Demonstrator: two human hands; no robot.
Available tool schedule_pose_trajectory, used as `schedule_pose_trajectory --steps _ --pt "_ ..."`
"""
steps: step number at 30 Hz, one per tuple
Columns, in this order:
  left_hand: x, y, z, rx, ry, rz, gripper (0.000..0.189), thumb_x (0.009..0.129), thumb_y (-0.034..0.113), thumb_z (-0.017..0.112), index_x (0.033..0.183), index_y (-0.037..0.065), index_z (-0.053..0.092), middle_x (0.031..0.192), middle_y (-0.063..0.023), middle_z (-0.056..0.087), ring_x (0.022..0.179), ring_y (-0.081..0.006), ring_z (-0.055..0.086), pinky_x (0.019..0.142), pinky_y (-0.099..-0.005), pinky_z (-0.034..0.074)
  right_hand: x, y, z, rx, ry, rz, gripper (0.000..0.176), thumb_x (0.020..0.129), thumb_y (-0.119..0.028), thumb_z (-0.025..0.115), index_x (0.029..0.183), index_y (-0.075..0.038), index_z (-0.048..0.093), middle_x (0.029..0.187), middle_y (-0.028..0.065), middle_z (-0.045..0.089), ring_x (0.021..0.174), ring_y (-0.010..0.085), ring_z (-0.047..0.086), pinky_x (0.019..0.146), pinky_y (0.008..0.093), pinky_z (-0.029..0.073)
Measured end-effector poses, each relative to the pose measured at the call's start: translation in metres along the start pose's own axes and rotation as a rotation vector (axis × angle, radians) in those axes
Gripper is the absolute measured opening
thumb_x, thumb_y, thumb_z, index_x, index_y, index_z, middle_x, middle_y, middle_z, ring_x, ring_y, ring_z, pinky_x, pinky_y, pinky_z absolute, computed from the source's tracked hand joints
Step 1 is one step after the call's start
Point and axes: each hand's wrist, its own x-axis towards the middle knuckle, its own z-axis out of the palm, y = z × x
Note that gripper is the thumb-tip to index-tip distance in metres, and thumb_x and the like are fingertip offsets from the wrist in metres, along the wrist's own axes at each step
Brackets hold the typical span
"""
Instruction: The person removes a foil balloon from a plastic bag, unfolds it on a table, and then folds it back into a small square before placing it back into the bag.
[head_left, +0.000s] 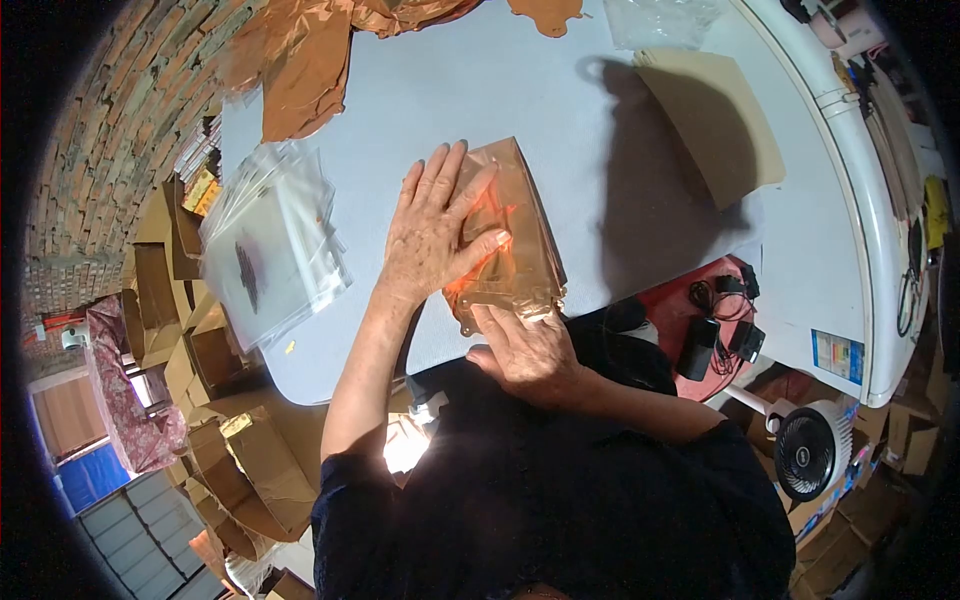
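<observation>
A shiny copper-coloured foil bag (525, 235) lies on the white table, its near edge crinkled and its left side catching orange light. My left hand (432, 225) rests flat along the bag's left side, fingers stretched and thumb reaching across its surface. At the near end is my right hand (530, 355), with fingers extended at the crinkled edge and thumb apart to the left. Those right fingertips are partly hidden by the foil, so whether they are inside or under it cannot be made out.
Clear plastic bags (285, 235) lie at left on the table (440, 90). More copper foil (305, 85) is at the far left, a brown cardboard sheet (715, 120) at right. A red stool (690, 305) holds black adapters and cables; a fan (810, 452) and cardboard boxes (250, 470) stand nearby.
</observation>
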Motion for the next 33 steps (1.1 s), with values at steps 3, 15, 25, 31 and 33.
schedule_pose_trajectory --steps 3,15,25,31,33 --pt "0.000 0.000 0.000 0.010 -0.001 0.005 0.085 0.091 0.078 0.055 0.154 0.022 0.053 0.167 -0.0167 0.035 0.156 -0.0350 0.029 0.130 -0.0530 0.018 0.001 -0.004 -0.006 -0.014 -0.002 -0.017 0.057 0.087 -0.027 0.078 0.128 0.010 0.065 0.117 0.0209 0.071 0.101 0.0287 0.071 0.087 0.0418 0.054" --pt "0.001 0.001 -0.002 0.041 -0.011 0.011 0.084 0.091 0.079 0.053 0.156 0.025 0.050 0.167 -0.0169 0.034 0.156 -0.0355 0.028 0.130 -0.0533 0.018 0.011 0.043 -0.011 -0.065 0.175 -0.333 0.036 0.096 -0.024 0.073 0.124 -0.002 0.070 0.136 0.0165 0.068 0.135 0.0316 0.058 0.118 0.0488 0.039" --pt "0.002 0.003 -0.006 0.008 -0.014 0.011 0.086 0.090 0.075 0.059 0.155 0.020 0.050 0.167 -0.0179 0.034 0.156 -0.0364 0.029 0.129 -0.0525 0.018 0.053 0.091 -0.040 -0.254 -0.135 0.004 0.095 0.082 -0.054 0.079 0.151 0.003 0.049 0.159 0.0187 0.046 0.152 0.0320 0.037 0.125 0.0665 0.013" --pt "0.001 0.000 -0.009 -0.110 -0.022 -0.005 0.085 0.098 0.070 0.051 0.159 0.011 0.042 0.168 -0.0181 0.032 0.157 -0.0366 0.025 0.130 -0.0519 0.015 0.052 0.092 -0.038 -0.280 -0.170 0.018 0.093 0.083 -0.054 0.079 0.151 0.001 0.049 0.161 0.0192 0.042 0.154 0.0315 0.032 0.124 0.0680 0.009" --pt "0.001 -0.004 -0.011 -0.243 -0.018 -0.022 0.080 0.103 0.065 0.045 0.160 0.010 0.039 0.169 -0.0176 0.031 0.159 -0.0362 0.022 0.131 -0.0515 0.013 0.051 0.093 -0.037 -0.289 -0.167 0.017 0.090 0.084 -0.055 0.078 0.152 -0.002 0.050 0.162 0.0192 0.041 0.155 0.0316 0.031 0.124 0.0689 0.009"
